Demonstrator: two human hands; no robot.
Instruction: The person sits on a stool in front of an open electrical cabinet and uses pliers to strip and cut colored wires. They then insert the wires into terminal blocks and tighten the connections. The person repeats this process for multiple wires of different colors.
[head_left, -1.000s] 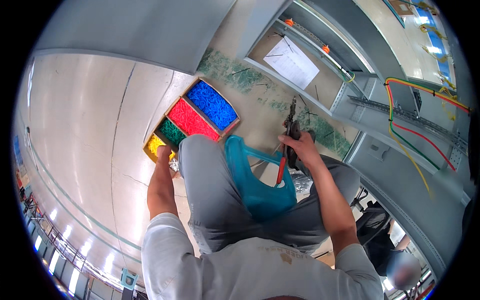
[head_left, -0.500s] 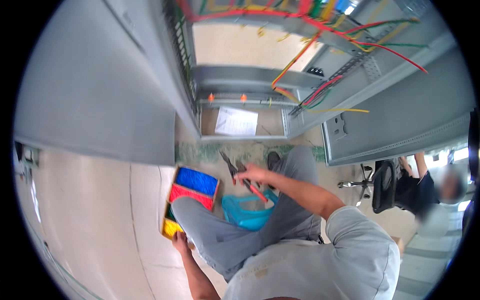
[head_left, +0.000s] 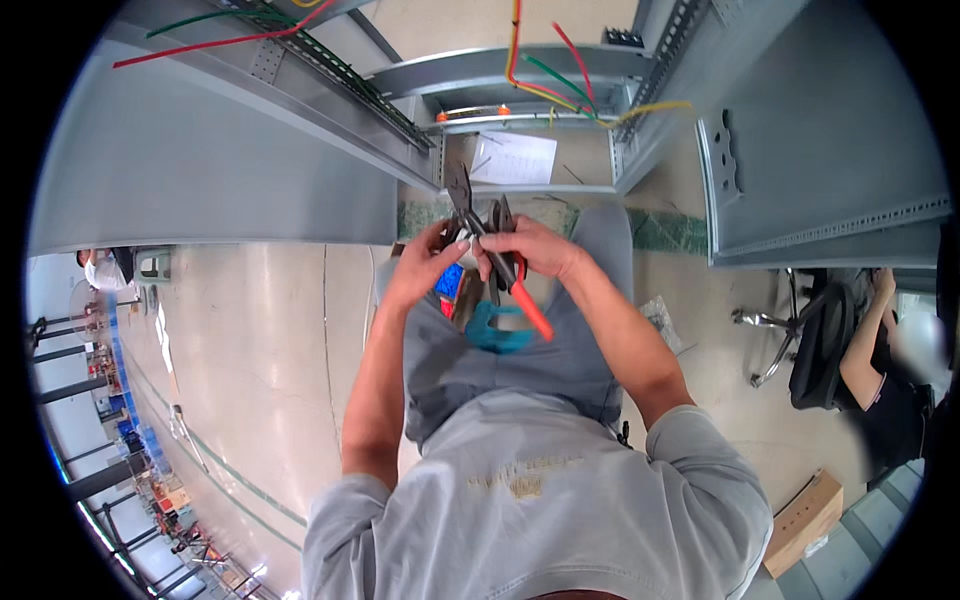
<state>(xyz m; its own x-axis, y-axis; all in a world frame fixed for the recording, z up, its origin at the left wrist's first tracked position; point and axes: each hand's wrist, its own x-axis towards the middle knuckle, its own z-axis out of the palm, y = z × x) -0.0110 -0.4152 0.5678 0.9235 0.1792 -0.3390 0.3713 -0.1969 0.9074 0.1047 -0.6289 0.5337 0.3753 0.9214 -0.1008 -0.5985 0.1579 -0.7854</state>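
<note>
Above my lap, in the middle of the head view, my two hands come close together. My right hand [head_left: 535, 247] is closed on long pliers with red handles [head_left: 530, 310]; their dark jaws point up towards the cabinet. A second dark-jawed tool [head_left: 504, 212] stands out beside the right fingers; its lower part is hidden. My left hand [head_left: 425, 266] is at the pliers' other side, fingers bent around something I cannot make out, with a bit of white near the thumb. Below the hands lie a partly covered box with blue bundles [head_left: 449, 281] and a teal plastic stool [head_left: 500, 330].
A grey metal cabinet frame [head_left: 520, 188] stands ahead, with loose red, green and yellow wires [head_left: 560, 92] and a white paper sheet [head_left: 520, 158] at its base. Grey panels [head_left: 230, 170] flank it. At right, a person sits on a black chair [head_left: 820, 345] near a cardboard box [head_left: 803, 520].
My left hand has come up from the box's yellow bundle to the pliers. The right hand still holds them, now nearer the middle. The view has shifted, so the cabinet appears higher.
</note>
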